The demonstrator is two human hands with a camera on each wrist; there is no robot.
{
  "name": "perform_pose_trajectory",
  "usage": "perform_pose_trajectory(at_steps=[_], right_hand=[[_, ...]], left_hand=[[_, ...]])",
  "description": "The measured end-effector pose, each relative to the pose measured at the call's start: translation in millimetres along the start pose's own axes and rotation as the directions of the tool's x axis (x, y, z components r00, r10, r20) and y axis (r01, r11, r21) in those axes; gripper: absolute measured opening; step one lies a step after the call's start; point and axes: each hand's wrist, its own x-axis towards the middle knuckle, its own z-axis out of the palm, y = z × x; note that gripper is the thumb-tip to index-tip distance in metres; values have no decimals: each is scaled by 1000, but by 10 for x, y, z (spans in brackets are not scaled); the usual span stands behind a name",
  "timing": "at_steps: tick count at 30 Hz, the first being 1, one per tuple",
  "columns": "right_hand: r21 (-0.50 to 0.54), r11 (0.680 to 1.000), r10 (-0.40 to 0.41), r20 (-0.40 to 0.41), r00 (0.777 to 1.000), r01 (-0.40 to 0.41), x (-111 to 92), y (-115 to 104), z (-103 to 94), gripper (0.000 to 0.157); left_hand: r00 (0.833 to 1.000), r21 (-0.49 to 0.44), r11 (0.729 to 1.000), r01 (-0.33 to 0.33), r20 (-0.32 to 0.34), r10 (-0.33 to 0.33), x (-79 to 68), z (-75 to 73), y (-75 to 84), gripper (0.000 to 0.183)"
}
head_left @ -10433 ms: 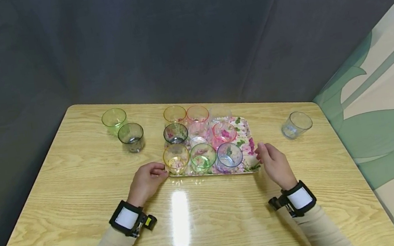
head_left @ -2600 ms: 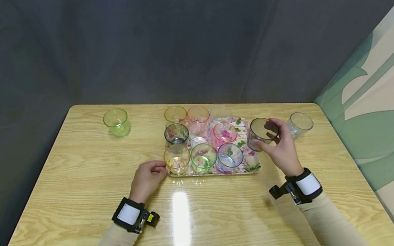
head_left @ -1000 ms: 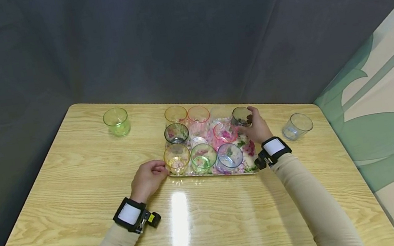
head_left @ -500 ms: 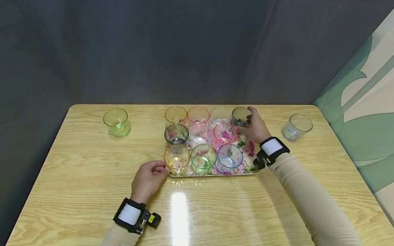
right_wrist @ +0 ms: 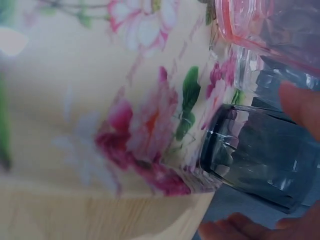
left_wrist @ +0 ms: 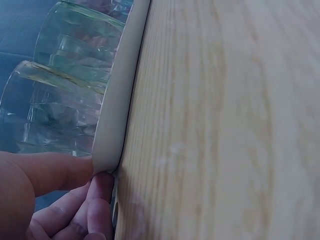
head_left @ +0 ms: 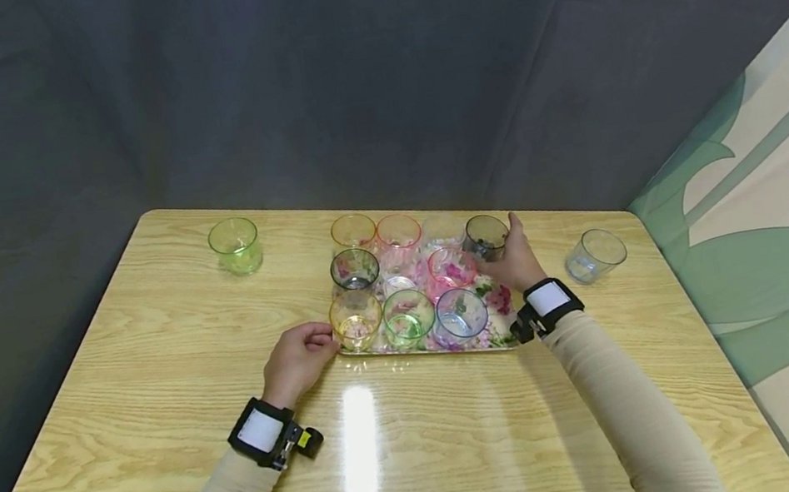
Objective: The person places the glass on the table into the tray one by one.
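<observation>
A flowered tray (head_left: 499, 319) holds rows of tinted clear glasses. My left hand (head_left: 297, 362) pinches its near left corner, thumb on the rim and fingers curled below, as the left wrist view shows. Beside that thumb stands a yellow-rimmed glass (head_left: 355, 319). At the tray's far right corner, a grey glass (right_wrist: 260, 155) stands upright. My right hand (head_left: 515, 262) is spread around it, with thumb (right_wrist: 300, 107) on one side and fingers (right_wrist: 245, 227) apart from its wall on the other. A pink glass (head_left: 451, 267) stands close to the grey one.
On the wooden table (head_left: 422, 444), a green glass (head_left: 236, 247) stands at the far left. A pale clear glass (head_left: 595, 255) stands right of the tray. Dark cloth (head_left: 356, 83) hangs behind the table's far edge.
The grey glass from the left of the table went over the tray to its far right corner. In the last half second the right fingers spread away from it. The left hand stayed at the corner.
</observation>
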Motion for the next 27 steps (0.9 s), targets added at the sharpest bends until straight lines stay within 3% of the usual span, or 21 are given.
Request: perform_pose_trajectory(at_steps=[4, 8, 11, 17, 22, 27], right_hand=[[-80, 995, 60, 58, 997, -55, -104, 6, -85, 112], [-199, 974, 127, 98, 987, -106, -233, 12, -190, 99], [-256, 961, 133, 96, 986, -105, -326, 39, -253, 82], [-350, 936, 62, 95, 994, -25, -502, 104, -286, 46], [-382, 924, 70, 167, 984, -1, -650, 116, -247, 50], [-411, 911, 95, 184, 978, -12, -773, 119, -227, 50]], left_hand=[[1000, 0, 1000, -1, -3, 1, -3, -6, -3, 28], [1000, 5, 1000, 2, -8, -2, -4, -17, 3, 28], [1000, 10, 1000, 4, -7, -4, -3, -23, 8, 28], [1000, 16, 1000, 13, -7, -13, -2, -20, 4, 28], [1000, 16, 1000, 14, -5, -13, -3, -6, -6, 28], [1000, 17, 1000, 14, -5, -14, 3, 6, -9, 28]])
